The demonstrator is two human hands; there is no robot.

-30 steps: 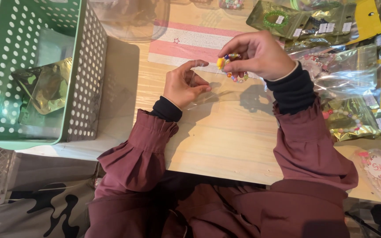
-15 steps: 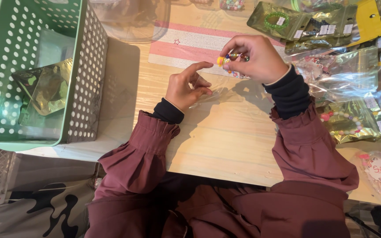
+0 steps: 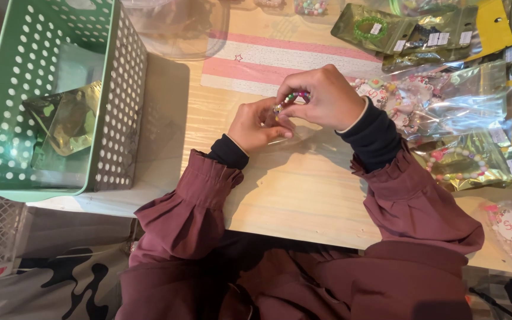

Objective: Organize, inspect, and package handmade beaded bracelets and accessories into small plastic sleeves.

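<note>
1. The landmark is the pale wooden desk, smooth, with a straight grain.
2. Over the middle of the desk the left hand and the right hand meet, fingertips together.
3. Between them sits a bead bracelet — small round beads, glossy, in mixed colours. Only a short arc of it shows.
4. The right hand's fingers are curled down and pinch the bracelet from above. The left hand's fingers are bent up beneath it and touch the same strand.
5. Both sleeves are soft maroon cloth with gathered, ruffled cuffs over tight black knit cuffs.
6. At the far edge of the desk, just beyond the hands, lies a flat striped paper sheet in pink and white bands.
7. On the right side of the desk lie crinkly clear plastic packets with beaded items inside — some have shiny olive-gold backing, some have yellow card headers.
8. At the desk's left end stands a green plastic basket, its rectangular walls pierced with rows of round holes. A shiny gold foil bag lies crumpled inside it.
</note>
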